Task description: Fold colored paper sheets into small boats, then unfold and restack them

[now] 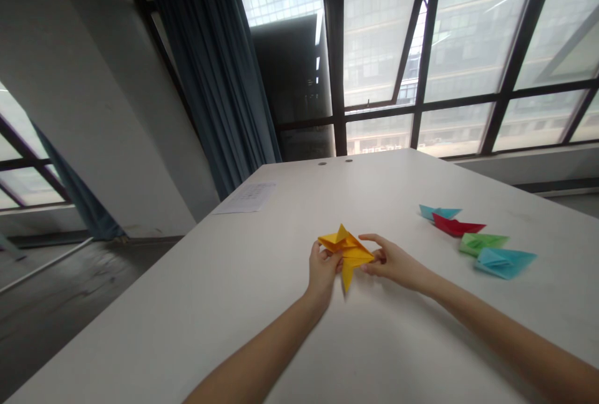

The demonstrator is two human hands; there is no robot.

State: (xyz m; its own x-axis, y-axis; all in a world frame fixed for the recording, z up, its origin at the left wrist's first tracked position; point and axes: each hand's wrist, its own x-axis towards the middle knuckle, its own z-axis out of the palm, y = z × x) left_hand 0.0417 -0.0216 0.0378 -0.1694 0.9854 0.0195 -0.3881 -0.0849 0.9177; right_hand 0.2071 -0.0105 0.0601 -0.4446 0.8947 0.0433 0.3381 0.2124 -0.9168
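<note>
Above the table (224,335), the left hand (322,273) grips a yellow folded paper (353,256); the right hand (395,264) pinches its four-o'clock corner. Its long axis runs roughly twelve to six, narrow tip toward six. A red folded paper (457,227) lies toward three o'clock.

Can't read any words, numbers or signs here. Can see tiny grey marks, in rows, on the white sheet of paper (248,198), flat on the white table (187,304), near its far left side. Look a bit like print, but too small and too blurry to read. Can't tell letters from numbers there.
</note>
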